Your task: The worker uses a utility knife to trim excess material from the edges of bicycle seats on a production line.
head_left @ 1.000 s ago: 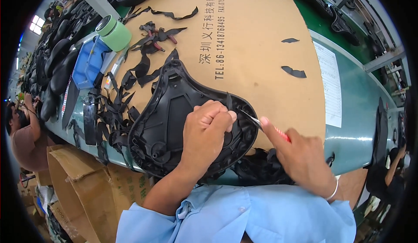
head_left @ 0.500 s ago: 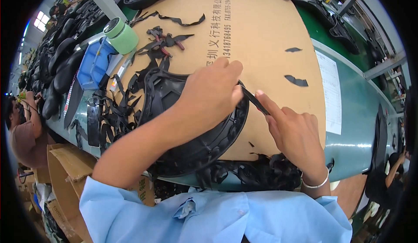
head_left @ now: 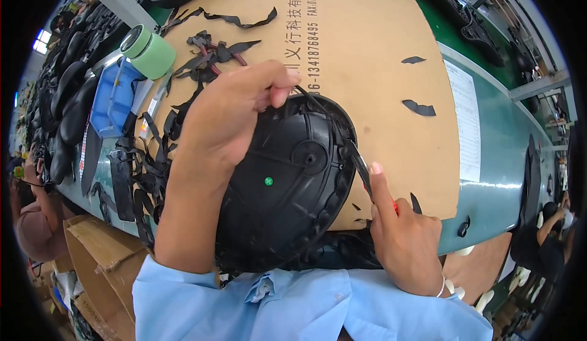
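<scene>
My left hand (head_left: 244, 105) is closed at the far rim of a black seat base (head_left: 275, 206), which lies with its ribbed plastic underside up. From its pinched fingertips a thin black strip (head_left: 315, 101) runs along the rim to the right. My right hand (head_left: 400, 237) grips a narrow knife (head_left: 362, 166) with red on its handle, index finger stretched along the top. The blade tip touches the seat's right edge. A green round sticker (head_left: 268, 181) shows on the underside. The left forearm hides part of the base's left side.
Black offcuts (head_left: 143, 176) lie heaped left of the seat, on a cardboard sheet (head_left: 391, 145) and the green table (head_left: 489, 209). A green jar (head_left: 148, 51) and a blue bin (head_left: 116, 99) stand at the left. A cardboard box (head_left: 98, 261) is lower left. Other people work nearby.
The seat has turned, and its underside shows more openly. My left hand has moved left, drawing the strip away from the rim. My right hand has come down and nearer with the knife.
</scene>
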`<action>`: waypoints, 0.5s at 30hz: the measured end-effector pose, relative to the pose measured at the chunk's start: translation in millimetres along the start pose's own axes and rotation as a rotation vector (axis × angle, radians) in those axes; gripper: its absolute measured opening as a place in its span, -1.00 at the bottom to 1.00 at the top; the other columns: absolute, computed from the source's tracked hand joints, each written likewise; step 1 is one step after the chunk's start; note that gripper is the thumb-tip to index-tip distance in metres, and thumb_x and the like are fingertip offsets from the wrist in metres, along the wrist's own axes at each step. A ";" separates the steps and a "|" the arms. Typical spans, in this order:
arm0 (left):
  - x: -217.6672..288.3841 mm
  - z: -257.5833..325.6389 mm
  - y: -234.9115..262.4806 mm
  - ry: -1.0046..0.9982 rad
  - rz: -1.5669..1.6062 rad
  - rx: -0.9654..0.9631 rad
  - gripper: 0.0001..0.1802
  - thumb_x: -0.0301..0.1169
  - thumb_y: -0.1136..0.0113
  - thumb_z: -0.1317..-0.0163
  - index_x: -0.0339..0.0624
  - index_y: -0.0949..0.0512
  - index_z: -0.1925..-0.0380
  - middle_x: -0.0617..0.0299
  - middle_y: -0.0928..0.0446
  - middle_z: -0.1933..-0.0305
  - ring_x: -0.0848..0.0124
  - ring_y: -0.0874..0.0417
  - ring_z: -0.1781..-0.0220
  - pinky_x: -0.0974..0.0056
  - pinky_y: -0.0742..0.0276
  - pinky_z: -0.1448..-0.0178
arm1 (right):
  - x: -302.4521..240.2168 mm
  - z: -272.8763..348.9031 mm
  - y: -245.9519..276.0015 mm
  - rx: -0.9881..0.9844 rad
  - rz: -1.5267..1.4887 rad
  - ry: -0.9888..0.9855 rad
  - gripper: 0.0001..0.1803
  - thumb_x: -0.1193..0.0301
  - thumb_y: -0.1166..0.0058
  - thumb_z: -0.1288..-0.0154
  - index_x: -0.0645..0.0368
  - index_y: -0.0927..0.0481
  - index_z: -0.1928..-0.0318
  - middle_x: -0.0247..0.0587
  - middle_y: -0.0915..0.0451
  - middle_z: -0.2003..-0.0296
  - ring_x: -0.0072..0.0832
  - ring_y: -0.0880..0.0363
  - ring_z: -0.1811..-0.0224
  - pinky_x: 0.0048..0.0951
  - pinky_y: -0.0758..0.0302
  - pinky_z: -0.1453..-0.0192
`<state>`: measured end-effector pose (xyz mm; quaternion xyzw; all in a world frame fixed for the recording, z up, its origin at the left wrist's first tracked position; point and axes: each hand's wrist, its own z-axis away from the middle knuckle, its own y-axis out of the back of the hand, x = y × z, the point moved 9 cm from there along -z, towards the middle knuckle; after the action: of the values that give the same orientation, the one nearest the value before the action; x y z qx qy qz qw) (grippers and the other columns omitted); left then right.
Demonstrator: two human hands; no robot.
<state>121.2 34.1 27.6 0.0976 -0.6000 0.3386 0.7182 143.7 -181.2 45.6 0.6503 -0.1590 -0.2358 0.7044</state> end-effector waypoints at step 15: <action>5.3 10.0 8.9 -0.136 -0.190 0.028 -0.70 -0.43 -0.11 -0.10 -0.12 -0.35 0.77 0.43 -0.24 0.67 0.63 -0.22 0.52 0.45 -0.11 0.36 | 8.3 -46.6 14.4 0.279 0.050 0.292 -0.36 0.50 -0.13 -0.12 -0.12 -0.40 -0.27 -0.29 -0.36 0.69 -0.34 -0.38 0.72 -0.34 -0.29 0.59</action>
<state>108.1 37.3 32.7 0.1867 -0.6305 0.2698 0.7034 177.2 -145.8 54.3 0.7646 -0.1023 -0.0972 0.6289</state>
